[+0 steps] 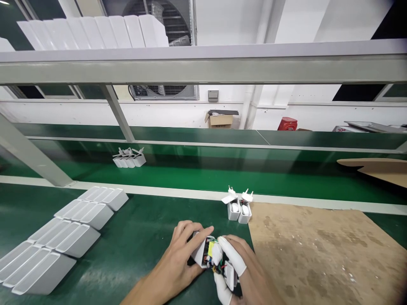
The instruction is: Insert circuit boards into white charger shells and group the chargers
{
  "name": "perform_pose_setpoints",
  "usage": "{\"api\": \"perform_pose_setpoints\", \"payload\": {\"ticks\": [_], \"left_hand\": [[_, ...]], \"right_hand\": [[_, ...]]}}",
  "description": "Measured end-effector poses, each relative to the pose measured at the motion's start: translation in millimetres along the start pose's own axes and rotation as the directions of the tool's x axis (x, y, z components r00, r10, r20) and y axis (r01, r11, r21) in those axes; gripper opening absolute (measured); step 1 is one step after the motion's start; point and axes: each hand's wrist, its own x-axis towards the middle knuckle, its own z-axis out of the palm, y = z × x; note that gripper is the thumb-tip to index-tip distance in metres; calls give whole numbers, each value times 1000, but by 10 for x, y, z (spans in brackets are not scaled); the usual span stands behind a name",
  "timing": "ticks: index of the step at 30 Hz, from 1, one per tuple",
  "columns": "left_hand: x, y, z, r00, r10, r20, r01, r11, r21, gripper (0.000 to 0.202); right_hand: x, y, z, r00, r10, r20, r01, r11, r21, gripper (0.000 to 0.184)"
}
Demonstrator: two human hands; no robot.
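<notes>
My left hand (176, 258) is closed around a white plastic housing (199, 254), lying tilted near the bench's front. At the housing's open end sits a circuit board (210, 250) with a yellow component, a white lump and coloured wires. My right hand (251, 267), with white covers on thumb and finger, grips this board at its right side. A small white plastic part (229, 274) shows between those covered fingers; its join to the board is hidden. Just beyond my hands stand two white cases (233, 212) with plug-pin lids tilted up and white lumps inside.
Rows of empty white housings (73, 228) lie on the green bench at left. Brown cardboard (327, 254) covers the right side. Several white plug units (129, 159) sit on the green conveyor belt (184, 173). A shelf beam (203, 70) crosses above, bearing white housings (95, 33).
</notes>
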Motion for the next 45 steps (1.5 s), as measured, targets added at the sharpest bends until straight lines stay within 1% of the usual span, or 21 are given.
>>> {"api": "perform_pose_setpoints", "payload": {"ticks": [4, 7, 10, 14, 18, 26, 29, 31, 33, 36, 38, 39, 41, 43, 45], "left_hand": [[-5, 19, 1, 1000, -7, 19, 7, 1000, -2, 75], [-4, 32, 2, 999, -14, 32, 14, 1000, -4, 76], [2, 40, 5, 1000, -18, 25, 18, 1000, 0, 76], [12, 48, 5, 1000, -7, 18, 8, 1000, -10, 72], [19, 49, 6, 1000, 4, 13, -4, 1000, -14, 69], [6, 63, 22, 1000, -11, 23, 11, 999, -31, 68], [-2, 74, 30, 999, -29, 39, 32, 995, -95, 70], [-17, 78, 46, 995, -52, 86, 69, 975, -210, 74], [-38, 76, 68, 990, -77, 121, 113, 937, -331, 75], [-54, 67, 91, 980, -167, 111, 199, 871, -449, 80], [-53, 60, 85, 961, -257, 101, 271, 807, -524, 85], [-53, 58, 75, 950, -293, 104, 299, 770, -564, 85], [-61, 58, 45, 934, -333, 131, 341, 719, -606, 80], [-80, 69, 8, 925, -335, 179, 372, 700, -610, 78], [-106, 87, -22, 920, -317, 230, 390, 698, -600, 80]], "right_hand": [[32, -17, -40, 1000, -9, 7, 9, 1000, -8, 79], [79, -59, -111, 1000, -7, 26, 6, 1000, 25, 79], [149, -131, -203, 999, 15, 48, -18, 998, 66, 74], [194, -187, -274, 998, 34, 59, -38, 997, 71, 70], [175, -167, -283, 996, 22, 83, -28, 996, 82, 72], [176, -153, -259, 997, 29, 76, -37, 994, 101, 67], [177, -151, -251, 995, 44, 92, -55, 992, 117, 65], [188, -138, -269, 994, 28, 103, -45, 986, 163, 65], [197, -113, -298, 993, 56, 106, -79, 970, 232, 63], [187, -54, -317, 983, 170, 73, -184, 948, 261, 41], [169, -19, -292, 980, 192, 42, -197, 954, 227, 36], [162, -8, -271, 984, 171, 51, -178, 961, 211, 37], [164, -3, -222, 987, 97, 125, -119, 975, 186, 42], [185, -9, -172, 983, 2, 183, -36, 982, 183, 47], [215, -12, -126, 981, -68, 180, 36, 984, 174, 49]]}}
